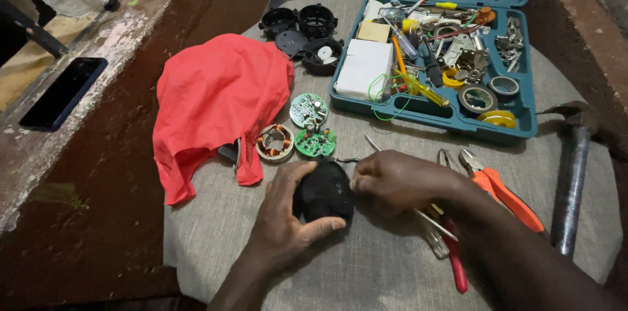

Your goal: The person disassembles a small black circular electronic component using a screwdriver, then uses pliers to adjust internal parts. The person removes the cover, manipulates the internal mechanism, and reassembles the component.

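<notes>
Near 6 o'clock on the cloth-covered table [392, 272], a round black housing [324, 193], pinned under the left hand [288, 209], thumb wrapped across its lower edge, fingers curled over the top. At its 3 o'clock, the right hand [392, 180], pinched shut around a thin metal probe or screwdriver shaft [376, 145], tip apparently working at the housing's rim beside a short dark wire [347, 160]. Likely trouble: a slip of that slender shaft off the rounded shell and into the left thumb, given the smooth curved surface and the soft cloth underneath. Also possible: a torn or snapped wire from prying so close to it. Just at 12 o'clock of the housing, two green round circuit boards [309, 109] [314, 142] and a copper-wound stator [275, 143], loose and unguarded; easily knocked or scratched by a sudden jerk of either hand. Red cloth [216, 102] at 10 o'clock, draped partly over something dark, a good place to lose small parts. Orange-handled pliers [500, 190] and red-handled cutters [451, 252] at 3 to 4 o'clock, lying right under the right forearm, liable to be swept off. Hammer [569, 180] at the far 3 o'clock edge of the table, near the drop. Open teal toolbox [458, 43] at 1 o'clock, crammed with bits; black plastic caps [301, 30] at 12 o'clock.
</notes>
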